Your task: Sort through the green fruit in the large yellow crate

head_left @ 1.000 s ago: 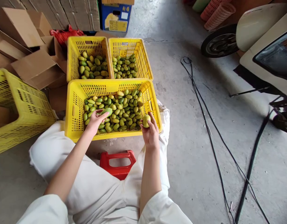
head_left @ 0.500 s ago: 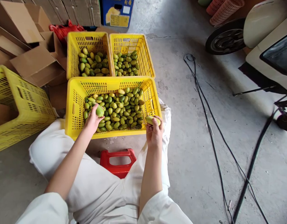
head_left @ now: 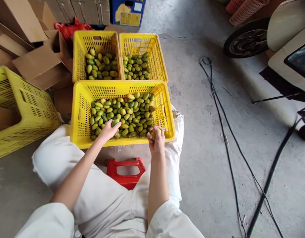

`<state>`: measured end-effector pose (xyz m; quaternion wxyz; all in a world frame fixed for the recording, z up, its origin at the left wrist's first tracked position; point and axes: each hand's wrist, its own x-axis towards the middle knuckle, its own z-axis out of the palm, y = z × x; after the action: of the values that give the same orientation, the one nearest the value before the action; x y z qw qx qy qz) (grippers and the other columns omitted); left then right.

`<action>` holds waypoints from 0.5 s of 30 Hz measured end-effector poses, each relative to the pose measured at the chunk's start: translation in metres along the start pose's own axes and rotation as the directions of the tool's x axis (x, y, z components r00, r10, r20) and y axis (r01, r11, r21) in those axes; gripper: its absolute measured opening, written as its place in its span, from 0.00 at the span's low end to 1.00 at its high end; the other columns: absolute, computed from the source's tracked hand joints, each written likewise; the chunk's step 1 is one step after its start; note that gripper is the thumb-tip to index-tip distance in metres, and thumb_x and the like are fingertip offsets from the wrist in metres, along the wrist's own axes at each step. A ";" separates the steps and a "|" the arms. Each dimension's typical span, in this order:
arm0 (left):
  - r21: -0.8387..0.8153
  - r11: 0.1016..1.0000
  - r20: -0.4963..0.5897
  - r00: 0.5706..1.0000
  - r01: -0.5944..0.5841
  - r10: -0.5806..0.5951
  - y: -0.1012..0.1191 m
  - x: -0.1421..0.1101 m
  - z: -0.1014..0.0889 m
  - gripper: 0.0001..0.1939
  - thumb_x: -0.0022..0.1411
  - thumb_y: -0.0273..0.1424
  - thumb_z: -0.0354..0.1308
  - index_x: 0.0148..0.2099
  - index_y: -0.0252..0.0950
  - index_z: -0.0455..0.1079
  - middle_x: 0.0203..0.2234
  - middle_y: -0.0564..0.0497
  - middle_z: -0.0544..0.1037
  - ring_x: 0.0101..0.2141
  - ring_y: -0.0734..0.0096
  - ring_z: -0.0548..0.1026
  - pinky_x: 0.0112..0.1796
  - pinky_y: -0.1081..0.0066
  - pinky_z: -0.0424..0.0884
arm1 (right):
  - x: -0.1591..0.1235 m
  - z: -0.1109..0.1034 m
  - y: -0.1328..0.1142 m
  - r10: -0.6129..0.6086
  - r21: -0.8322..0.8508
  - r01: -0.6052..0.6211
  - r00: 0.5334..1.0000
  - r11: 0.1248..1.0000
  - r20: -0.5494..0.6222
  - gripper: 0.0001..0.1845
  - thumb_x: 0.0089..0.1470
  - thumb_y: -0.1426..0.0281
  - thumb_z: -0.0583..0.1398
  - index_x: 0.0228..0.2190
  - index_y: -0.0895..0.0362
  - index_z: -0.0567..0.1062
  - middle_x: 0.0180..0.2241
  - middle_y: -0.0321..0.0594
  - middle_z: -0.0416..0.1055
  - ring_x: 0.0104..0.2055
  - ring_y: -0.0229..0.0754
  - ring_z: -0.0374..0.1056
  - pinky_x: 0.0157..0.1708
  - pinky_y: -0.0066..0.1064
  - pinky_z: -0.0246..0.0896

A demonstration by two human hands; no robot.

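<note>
My left hand [head_left: 108,130] is closed around a green mango [head_left: 115,123], over the front left part of the near yellow crate [head_left: 120,84]. Many small green and yellowish mangoes [head_left: 129,114] lie loose in that crate. At its front right corner my right hand [head_left: 157,142] grips a yellow-green mango [head_left: 153,134], partly hidden by the fingers. Behind the near crate stand a left yellow crate [head_left: 76,61] and a right yellow crate [head_left: 158,62], side by side, both holding more mangoes.
Another yellow crate [head_left: 35,105] stands at the left, beside open cardboard boxes [head_left: 39,66]. A red plastic object with a handle [head_left: 126,180] is between my legs. Black cables [head_left: 223,122] run across the floor at the right, near a white vehicle [head_left: 291,49].
My left hand has turned over and moved right with a green mango. The right hand turned its mango, going out right and then back left. The view has shifted slightly.
</note>
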<state>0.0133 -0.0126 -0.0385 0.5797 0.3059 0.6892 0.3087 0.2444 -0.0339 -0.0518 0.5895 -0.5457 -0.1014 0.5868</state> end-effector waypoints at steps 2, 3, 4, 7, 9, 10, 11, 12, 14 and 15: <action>0.124 0.989 -0.034 0.996 -0.078 0.082 -0.003 -0.003 0.006 0.18 0.65 0.40 0.69 0.26 0.43 0.69 0.16 0.51 0.73 0.21 0.62 0.71 0.27 0.68 0.61 | 0.000 0.002 0.007 0.044 0.010 -0.044 0.999 0.999 -0.011 0.28 0.41 0.55 0.77 0.32 0.50 0.66 0.25 0.27 0.66 0.17 0.27 0.52 0.12 0.21 0.35; 0.195 0.972 -0.065 0.987 -0.131 0.146 -0.004 -0.005 0.009 0.19 0.64 0.40 0.69 0.25 0.43 0.68 0.16 0.50 0.71 0.24 0.59 0.73 0.30 0.67 0.63 | 0.000 0.003 0.010 0.065 0.013 -0.065 0.998 0.998 -0.013 0.29 0.42 0.54 0.76 0.32 0.51 0.65 0.24 0.26 0.65 0.17 0.26 0.50 0.12 0.21 0.34; 0.268 0.946 -0.090 0.973 -0.183 0.214 -0.004 -0.007 0.010 0.19 0.63 0.40 0.71 0.24 0.43 0.69 0.16 0.50 0.71 0.27 0.55 0.76 0.33 0.66 0.64 | 0.001 0.003 0.013 0.082 0.012 -0.082 0.997 0.997 -0.011 0.29 0.43 0.52 0.76 0.31 0.51 0.65 0.23 0.26 0.64 0.16 0.26 0.50 0.12 0.20 0.33; 0.467 0.842 -0.073 0.937 -0.269 0.340 -0.004 -0.015 0.013 0.16 0.56 0.37 0.75 0.25 0.43 0.70 0.17 0.49 0.69 0.34 0.45 0.80 0.39 0.63 0.67 | 0.003 0.001 0.020 0.106 -0.020 -0.106 0.994 0.994 -0.005 0.30 0.44 0.49 0.75 0.31 0.51 0.65 0.23 0.25 0.64 0.15 0.25 0.49 0.13 0.20 0.32; 0.564 0.773 0.003 0.936 -0.292 0.351 -0.006 -0.019 0.015 0.17 0.56 0.38 0.75 0.25 0.43 0.69 0.17 0.49 0.68 0.34 0.41 0.81 0.40 0.60 0.68 | 0.004 -0.001 0.025 0.110 -0.061 -0.110 0.994 0.992 0.001 0.30 0.45 0.49 0.74 0.31 0.51 0.64 0.22 0.24 0.65 0.15 0.25 0.49 0.13 0.19 0.33; 0.600 0.740 0.044 0.937 -0.302 0.347 -0.008 -0.020 0.017 0.18 0.57 0.38 0.74 0.25 0.43 0.68 0.17 0.48 0.69 0.34 0.40 0.81 0.41 0.59 0.69 | 0.005 -0.002 0.028 0.106 -0.080 -0.105 0.994 0.991 0.001 0.30 0.45 0.49 0.75 0.31 0.51 0.64 0.22 0.24 0.65 0.15 0.25 0.50 0.13 0.19 0.35; 0.628 0.713 0.082 0.937 -0.312 0.339 -0.010 -0.021 0.018 0.18 0.57 0.38 0.74 0.25 0.42 0.68 0.18 0.47 0.70 0.34 0.39 0.82 0.41 0.59 0.69 | 0.005 -0.002 0.031 0.098 -0.094 -0.098 0.995 0.991 -0.002 0.31 0.45 0.49 0.75 0.31 0.52 0.64 0.22 0.24 0.65 0.15 0.25 0.50 0.13 0.19 0.36; 0.648 0.691 0.115 0.938 -0.320 0.327 -0.013 -0.022 0.020 0.18 0.58 0.39 0.73 0.25 0.42 0.68 0.18 0.46 0.71 0.34 0.39 0.82 0.41 0.58 0.70 | 0.005 -0.002 0.033 0.086 -0.103 -0.087 0.996 0.991 -0.012 0.31 0.44 0.49 0.75 0.31 0.52 0.64 0.22 0.24 0.66 0.15 0.25 0.50 0.13 0.19 0.37; 0.679 0.654 0.173 0.939 -0.333 0.298 -0.018 -0.022 0.023 0.18 0.59 0.40 0.73 0.25 0.41 0.69 0.19 0.44 0.73 0.35 0.38 0.83 0.41 0.57 0.71 | 0.005 0.001 0.038 0.062 -0.103 -0.067 0.997 0.992 -0.055 0.31 0.45 0.49 0.75 0.30 0.52 0.63 0.22 0.24 0.65 0.14 0.25 0.50 0.13 0.19 0.37; 0.694 0.635 0.198 0.938 -0.339 0.284 -0.020 -0.022 0.025 0.18 0.60 0.40 0.73 0.26 0.41 0.71 0.20 0.43 0.75 0.35 0.37 0.84 0.40 0.57 0.71 | 0.004 0.003 0.040 0.060 -0.095 -0.068 0.995 0.993 -0.085 0.31 0.46 0.49 0.75 0.30 0.52 0.62 0.21 0.23 0.65 0.14 0.25 0.50 0.13 0.18 0.37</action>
<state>0.0394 -0.0407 -0.0442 0.3752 0.6327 0.6702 0.0986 0.2203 -0.0401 -0.0835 0.5466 -0.6007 -0.0883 0.5767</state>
